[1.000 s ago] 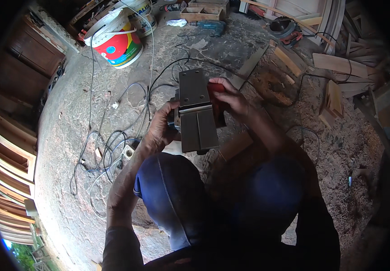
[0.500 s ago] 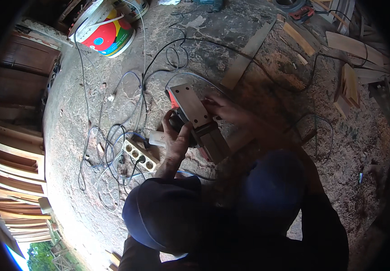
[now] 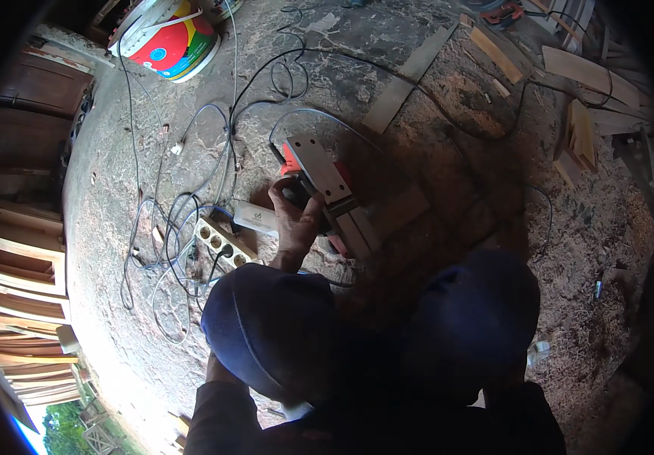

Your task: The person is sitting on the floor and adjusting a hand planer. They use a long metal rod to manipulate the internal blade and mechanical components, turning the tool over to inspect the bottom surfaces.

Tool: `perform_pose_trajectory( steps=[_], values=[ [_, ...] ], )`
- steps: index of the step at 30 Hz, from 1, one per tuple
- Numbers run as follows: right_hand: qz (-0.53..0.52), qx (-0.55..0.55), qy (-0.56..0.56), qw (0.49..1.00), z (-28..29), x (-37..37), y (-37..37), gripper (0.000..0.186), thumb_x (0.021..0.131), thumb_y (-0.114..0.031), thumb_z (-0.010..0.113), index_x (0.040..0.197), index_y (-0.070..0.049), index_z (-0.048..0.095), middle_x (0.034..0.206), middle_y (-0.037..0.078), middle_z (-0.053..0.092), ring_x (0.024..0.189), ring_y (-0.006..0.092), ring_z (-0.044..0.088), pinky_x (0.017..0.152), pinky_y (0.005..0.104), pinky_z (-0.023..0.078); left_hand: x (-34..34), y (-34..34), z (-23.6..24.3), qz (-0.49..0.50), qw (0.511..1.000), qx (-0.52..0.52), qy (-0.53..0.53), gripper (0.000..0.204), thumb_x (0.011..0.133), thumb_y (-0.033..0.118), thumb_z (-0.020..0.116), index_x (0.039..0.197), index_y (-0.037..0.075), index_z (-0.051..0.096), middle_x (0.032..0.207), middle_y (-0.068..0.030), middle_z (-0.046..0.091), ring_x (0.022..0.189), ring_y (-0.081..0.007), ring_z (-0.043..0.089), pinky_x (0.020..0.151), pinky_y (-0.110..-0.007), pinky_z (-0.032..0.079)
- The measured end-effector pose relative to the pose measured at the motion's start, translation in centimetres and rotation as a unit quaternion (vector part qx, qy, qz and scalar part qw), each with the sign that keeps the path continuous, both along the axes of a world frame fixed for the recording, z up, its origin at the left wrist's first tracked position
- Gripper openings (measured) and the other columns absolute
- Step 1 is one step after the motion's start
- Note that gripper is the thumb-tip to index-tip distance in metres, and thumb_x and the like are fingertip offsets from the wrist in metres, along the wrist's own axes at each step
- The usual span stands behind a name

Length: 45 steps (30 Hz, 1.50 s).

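Note:
An electric hand planer (image 3: pixel 321 171), red and black, lies tilted with its flat metal sole turned up in front of my knees. My left hand (image 3: pixel 295 225) is closed around its side, thumb and fingers on the dark body. My right hand does not show; its arm passes down beside my right knee into shadow. Close to the planer's left is a pale rectangular box (image 3: pixel 255 218), beside a power strip (image 3: pixel 225 244) with a black plug in one socket. A flat wooden board (image 3: pixel 403 208) lies in shadow right of the planer.
Loose cables (image 3: pixel 190 205) coil over the floor on the left. A colourful paint bucket (image 3: pixel 172 47) stands at the far left. Far right are wood offcuts (image 3: pixel 592 76) and a red-and-black tool (image 3: pixel 503 14). Shavings (image 3: pixel 569 280) cover the floor on the right.
My right hand has left the planer and dropped out of sight. My left hand still holds the planer, which sits slightly further left in the picture. The whole view has shifted a little.

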State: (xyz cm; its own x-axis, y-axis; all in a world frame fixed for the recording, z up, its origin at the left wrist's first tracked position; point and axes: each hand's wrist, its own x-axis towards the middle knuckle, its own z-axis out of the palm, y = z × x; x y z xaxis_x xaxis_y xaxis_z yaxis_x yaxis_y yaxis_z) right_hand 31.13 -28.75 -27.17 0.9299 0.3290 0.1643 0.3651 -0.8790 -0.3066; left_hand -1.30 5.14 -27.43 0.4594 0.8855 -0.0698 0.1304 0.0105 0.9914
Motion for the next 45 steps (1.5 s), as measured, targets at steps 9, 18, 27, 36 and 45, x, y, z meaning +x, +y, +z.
perform_pose_trajectory(
  steps=[9,18,27,36,45],
  values=[
    [-0.112,0.102,0.183,0.971,-2.1,4.4,-1.8,0.026,0.099,-0.028,0.062,0.105,-0.002,0.065,0.076,0.0,0.056,0.069,0.0141,0.056,0.064,0.0314,0.047,-1.8,0.4,0.4,-0.072,0.993,0.07,0.061,0.079,0.082,0.03,0.083,0.14,0.006,0.035,0.131,-0.0252,0.047,0.13,-0.035,0.045,0.105,-0.046,0.044],
    [-0.173,0.411,0.378,0.811,1.1,6.8,0.0,0.026,0.1,-0.029,0.062,0.095,-0.003,0.065,0.068,-0.002,0.049,0.061,0.0116,0.051,0.058,0.0309,0.044,-4.1,2.3,4.2,-0.284,0.795,0.508,0.17,0.067,0.069,0.037,0.088,0.126,0.019,0.059,0.142,-0.0107,0.049,0.141,-0.0412,0.036,0.114,-0.059,0.032],
    [0.219,0.175,0.06,0.958,18.2,3.4,12.0,0.031,0.103,-0.029,0.061,0.087,-0.003,0.063,0.067,-0.004,0.045,0.061,0.0057,0.041,0.055,0.028,0.032,-2.4,0.2,3.1,-0.21,0.791,0.559,0.135,0.062,0.065,0.043,0.088,0.119,0.027,0.063,0.124,-0.0026,0.055,0.123,-0.0301,0.048,0.101,-0.053,0.032],
    [0.376,0.076,0.061,0.922,25.6,0.6,22.2,0.046,0.105,-0.043,0.052,0.091,-0.003,0.067,0.068,0.002,0.054,0.061,0.0124,0.05,0.058,0.0329,0.04,-0.3,-1.7,1.3,-0.145,0.827,0.529,0.122,0.05,0.06,0.045,0.088,0.104,0.031,0.068,0.115,0.0028,0.057,0.112,-0.0264,0.053,0.093,-0.051,0.034],
    [0.466,-0.047,-0.015,0.883,25.3,-0.8,29.1,0.056,0.105,-0.049,0.047,0.082,-0.002,0.066,0.06,0.008,0.047,0.055,0.0204,0.05,0.058,0.0409,0.04,-0.1,-2.0,1.8,-0.136,0.841,0.516,0.088,0.038,0.059,0.037,0.088,0.093,0.032,0.07,0.11,0.0052,0.057,0.108,-0.0246,0.054,0.092,-0.048,0.032]
  ],
)
